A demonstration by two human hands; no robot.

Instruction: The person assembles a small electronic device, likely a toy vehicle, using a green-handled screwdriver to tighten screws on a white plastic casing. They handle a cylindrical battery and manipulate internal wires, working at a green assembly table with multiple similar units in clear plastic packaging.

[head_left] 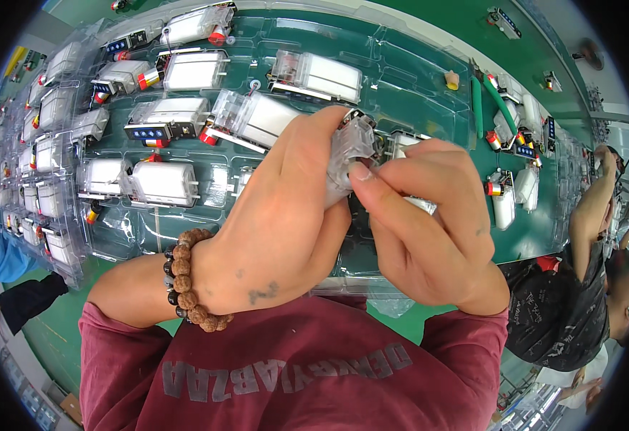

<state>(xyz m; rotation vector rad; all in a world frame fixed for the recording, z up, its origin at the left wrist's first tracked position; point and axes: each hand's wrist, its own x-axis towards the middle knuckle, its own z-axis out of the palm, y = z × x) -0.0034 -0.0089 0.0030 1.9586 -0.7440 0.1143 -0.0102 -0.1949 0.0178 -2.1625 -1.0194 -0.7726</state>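
Note:
My left hand [271, 208] is closed around a small device with a clear plastic housing [352, 147], holding it up over the tray. Dark parts show at the device's upper end; its lower body is hidden behind my fingers. From the other side my right hand [429, 215] pinches thumb and index finger together against the clear housing. Whatever lies between those fingertips is hidden. Just beyond my left hand, a similar white and clear device [260, 118] lies in the clear moulded tray [418, 108].
More white devices with red and yellow cylinders [162, 184] fill the tray's left part. Stacked clear trays [66, 248] stand at far left. Green-handled pliers [477, 108] and a small yellowish piece [451, 80] lie at right, near loose devices [502, 201]. A co-worker [558, 309] is at far right.

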